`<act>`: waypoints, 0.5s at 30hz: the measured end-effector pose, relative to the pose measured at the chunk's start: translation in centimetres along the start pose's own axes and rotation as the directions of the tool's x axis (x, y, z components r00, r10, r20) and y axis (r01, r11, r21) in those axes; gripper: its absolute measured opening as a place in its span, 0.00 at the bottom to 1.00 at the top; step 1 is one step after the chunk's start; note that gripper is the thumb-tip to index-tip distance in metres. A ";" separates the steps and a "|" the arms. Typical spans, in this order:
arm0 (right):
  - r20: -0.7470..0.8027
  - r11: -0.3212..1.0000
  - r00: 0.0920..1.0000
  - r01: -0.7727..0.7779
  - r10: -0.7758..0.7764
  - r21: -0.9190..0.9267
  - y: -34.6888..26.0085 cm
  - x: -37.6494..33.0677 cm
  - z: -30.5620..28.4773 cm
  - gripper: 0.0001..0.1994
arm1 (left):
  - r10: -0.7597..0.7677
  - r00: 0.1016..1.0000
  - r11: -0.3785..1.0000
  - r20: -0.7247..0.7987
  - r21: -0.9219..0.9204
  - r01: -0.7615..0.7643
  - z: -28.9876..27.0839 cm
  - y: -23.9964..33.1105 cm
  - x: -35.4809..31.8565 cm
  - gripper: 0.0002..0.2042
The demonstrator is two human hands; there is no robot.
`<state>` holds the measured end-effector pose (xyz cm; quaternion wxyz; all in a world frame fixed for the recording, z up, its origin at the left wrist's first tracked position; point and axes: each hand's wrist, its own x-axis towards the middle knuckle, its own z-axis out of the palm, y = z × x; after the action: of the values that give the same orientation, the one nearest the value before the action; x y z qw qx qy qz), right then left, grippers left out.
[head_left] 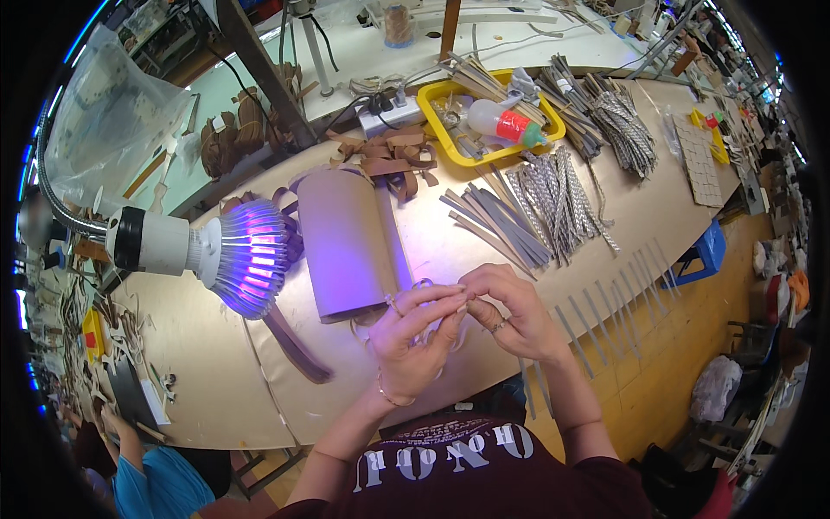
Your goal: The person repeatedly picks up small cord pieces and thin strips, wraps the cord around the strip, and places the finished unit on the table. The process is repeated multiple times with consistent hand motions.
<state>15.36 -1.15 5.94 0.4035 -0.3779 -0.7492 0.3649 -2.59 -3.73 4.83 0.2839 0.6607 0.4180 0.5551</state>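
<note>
While your left hand and right hand meet just right of the lamp | fingers pinched narrow on a thin pale strip above the worktop | risk: the strip may slip if your pinch loosens.

The lamp glows purple with a white neck. The tray is yellow; the bottle in it is white, capped red and green. Strips are grey, others silver-patterned. The stool is blue.
</note>
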 end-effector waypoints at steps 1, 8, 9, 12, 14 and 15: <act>-0.061 1.000 0.998 0.006 -0.006 0.006 -0.5 0.1 0.4 0.07 | 0.067 0.998 0.997 -0.003 0.036 -0.067 -0.1 0.1 0.0 0.12; -0.237 0.969 0.941 -0.222 0.241 0.104 -4.3 -2.3 0.7 0.05 | 0.373 0.926 0.856 0.064 0.361 -0.370 -1.0 -0.3 0.5 0.16; -0.231 0.959 0.934 -0.246 0.274 0.142 -4.6 -2.5 0.9 0.05 | 0.378 0.921 0.844 0.094 0.375 -0.384 -0.9 -0.3 0.4 0.16; -0.250 0.929 0.905 -0.287 0.343 0.233 -5.1 -2.9 1.6 0.04 | 0.391 0.909 0.819 0.145 0.397 -0.416 -0.5 -0.2 0.1 0.17; -0.257 0.916 0.892 -0.306 0.371 0.261 -5.2 -3.0 1.7 0.04 | 0.397 0.905 0.804 0.152 0.418 -0.423 -0.3 -0.2 0.0 0.18; -0.245 0.912 0.892 -0.317 0.381 0.261 -5.2 -3.0 1.7 0.04 | 0.400 0.902 0.796 0.165 0.424 -0.431 -0.2 -0.1 -0.1 0.18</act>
<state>13.59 -6.51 8.70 0.4750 -0.5106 -0.5572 0.4507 -2.84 -3.77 4.74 0.0081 0.8020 0.3701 0.4689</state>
